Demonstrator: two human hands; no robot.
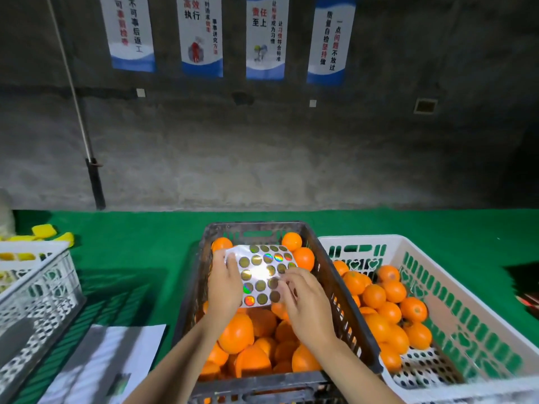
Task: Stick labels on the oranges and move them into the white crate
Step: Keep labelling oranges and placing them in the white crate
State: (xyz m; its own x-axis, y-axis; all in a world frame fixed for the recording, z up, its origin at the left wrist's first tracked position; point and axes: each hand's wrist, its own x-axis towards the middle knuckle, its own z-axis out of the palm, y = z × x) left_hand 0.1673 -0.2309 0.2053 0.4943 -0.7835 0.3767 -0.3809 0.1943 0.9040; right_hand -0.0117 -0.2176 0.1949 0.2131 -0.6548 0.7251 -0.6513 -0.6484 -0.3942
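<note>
1. Left hand [223,290]: fingers clamped on the left edge of the label sheet [262,275], holding it up over the far half of the dark crate [256,225].
2. Right hand [306,310]: fingers [284,282] drawn together, pinching the sheet's right side at one round label. Whether that label has lifted cannot be told.
3. Sheet: rows of shiny round labels, glare at the centre.
4. Dark crate, desk centre: unlabelled-looking oranges [236,333] piled in it, below both hands.
5. White crate [355,239], touching the dark crate's right side: more oranges [379,295] along its left side and far end.
6. Green desk [140,246]: paper [110,351] near left, second white crate [38,275] far left.
</note>
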